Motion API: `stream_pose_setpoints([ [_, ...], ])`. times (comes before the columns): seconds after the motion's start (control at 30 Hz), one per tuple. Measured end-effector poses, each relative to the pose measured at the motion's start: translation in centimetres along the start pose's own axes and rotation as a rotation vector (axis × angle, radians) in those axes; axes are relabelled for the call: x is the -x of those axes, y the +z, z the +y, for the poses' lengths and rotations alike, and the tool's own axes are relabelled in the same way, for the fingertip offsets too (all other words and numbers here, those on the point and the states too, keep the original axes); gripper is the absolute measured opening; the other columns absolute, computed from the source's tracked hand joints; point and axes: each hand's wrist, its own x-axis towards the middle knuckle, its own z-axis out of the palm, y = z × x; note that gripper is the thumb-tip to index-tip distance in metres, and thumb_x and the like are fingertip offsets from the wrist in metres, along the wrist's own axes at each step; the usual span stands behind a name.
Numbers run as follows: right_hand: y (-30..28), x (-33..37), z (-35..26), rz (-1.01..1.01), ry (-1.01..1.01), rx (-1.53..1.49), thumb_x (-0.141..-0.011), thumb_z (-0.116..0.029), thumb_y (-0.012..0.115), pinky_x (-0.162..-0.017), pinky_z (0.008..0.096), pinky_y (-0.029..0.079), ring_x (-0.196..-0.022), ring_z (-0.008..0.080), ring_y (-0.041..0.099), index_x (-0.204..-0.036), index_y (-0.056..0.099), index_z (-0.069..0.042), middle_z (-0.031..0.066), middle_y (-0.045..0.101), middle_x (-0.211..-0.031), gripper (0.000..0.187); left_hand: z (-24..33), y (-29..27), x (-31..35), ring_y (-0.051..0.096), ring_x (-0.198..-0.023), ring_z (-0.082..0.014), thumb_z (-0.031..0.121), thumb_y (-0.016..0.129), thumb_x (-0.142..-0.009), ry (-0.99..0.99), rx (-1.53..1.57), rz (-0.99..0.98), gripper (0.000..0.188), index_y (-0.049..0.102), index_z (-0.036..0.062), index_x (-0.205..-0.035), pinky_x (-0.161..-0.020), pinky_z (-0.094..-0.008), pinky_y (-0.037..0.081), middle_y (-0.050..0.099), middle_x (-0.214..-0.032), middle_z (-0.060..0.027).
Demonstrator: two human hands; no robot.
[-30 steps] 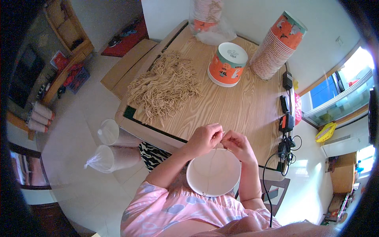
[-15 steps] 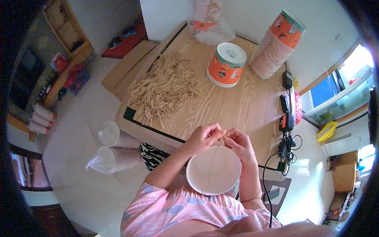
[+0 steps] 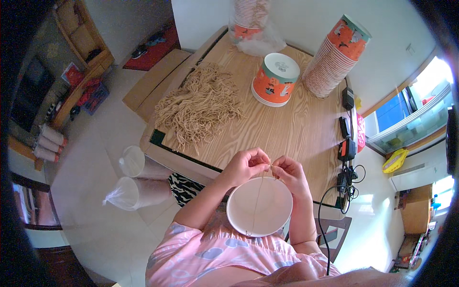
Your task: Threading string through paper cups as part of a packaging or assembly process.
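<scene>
A thin tan cord [image 3: 256, 205] crosses the mouth of a white-lined paper bucket [image 3: 241, 210], from its near rim to its far rim. The bucket rests at my lap, its opening facing up. Beyond the far rim, my left hand [image 3: 251, 165] pinches the cord between thumb and finger. Close against it, my right hand [image 3: 288, 173] pinches the cord too, with the fingertips of both hands almost touching. Whether a knot lies between them is too small to tell. On the table's left lies a loose heap of tan cords [image 3: 201, 103].
Two orange-and-green buckets or more stand upside down [image 3: 272, 83] on the wooden table [image 3: 229, 138]. A tall leaning stack [image 3: 332, 60] is at the back right, a bagged stack [image 3: 249, 21] at the back. Black adapters and cables [image 3: 345, 148] line the right edge. Bagged buckets [image 3: 138, 191] lie on the floor.
My fingertips have drawn slightly apart and down, and a short bit of cord shows between them. The bucket has hardly moved.
</scene>
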Motion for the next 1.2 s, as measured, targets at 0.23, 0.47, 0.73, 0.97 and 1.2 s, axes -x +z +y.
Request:
stream_pose_setpoints([
  [0.23,-0.2,-0.3,0.6,-0.044,0.016,0.030,-0.084,-0.010,0.063,-0.057,0.0203,0.040,-0.064,0.0061,0.050,-0.083,0.058,-0.002,-0.0016,0.055,-0.071,0.009,-0.9,-0.3,-0.6,0.057,-0.070,-0.0066,0.007,0.064,-0.081,-0.009,0.025,-0.030,0.007,0.061,0.0020,-0.083,-0.065,-0.0217,0.047,0.063,-0.075,-0.0013],
  [0.47,0.1,-0.1,0.0,-0.041,-0.032,-0.048,-0.086,-0.014,0.061,-0.053,0.0198,0.035,-0.061,0.0049,0.047,-0.081,0.056,-0.003,-0.0013,0.054,-0.067,0.013,-2.0,-0.6,-0.7,0.056,-0.069,-0.0061,0.007,0.066,-0.080,0.012,0.123,-0.097,0.008,0.061,0.0022,-0.082,-0.064,-0.0218,0.046,0.062,-0.075,-0.0018],
  [0.73,-0.2,-0.2,0.6,-0.033,-0.008,-0.118,-0.086,-0.014,0.059,-0.060,0.0214,0.039,-0.065,0.0079,0.049,-0.083,0.058,-0.001,-0.0001,0.055,-0.070,0.013,-1.6,-0.5,-0.7,0.056,-0.071,-0.0062,0.008,0.067,-0.079,-0.030,0.134,-0.086,0.010,0.061,0.0021,-0.086,-0.066,-0.0214,0.046,0.062,-0.077,-0.0011],
  [0.97,-0.1,-0.1,0.8,-0.059,-0.070,-0.052,-0.088,-0.013,0.057,-0.058,0.0201,0.038,-0.065,0.0064,0.047,-0.084,0.058,-0.001,-0.0001,0.054,-0.070,0.012,-1.6,-0.2,-0.9,0.055,-0.068,-0.0035,0.010,0.065,-0.081,-0.020,0.080,-0.036,0.012,0.062,0.0032,-0.090,-0.062,-0.0201,0.045,0.063,-0.077,0.0008],
  [1.2,-0.2,0.0,1.2,-0.109,-0.026,-0.043,-0.087,-0.012,0.059,-0.062,0.0217,0.042,-0.068,0.0081,0.051,-0.087,0.060,0.000,0.0024,0.058,-0.077,0.012,-2.1,-0.4,-1.2,0.052,-0.064,-0.0021,0.011,0.063,-0.083,0.065,0.031,-0.050,0.010,0.062,0.0034,-0.089,-0.059,-0.0198,0.044,0.062,-0.075,0.0027],
])
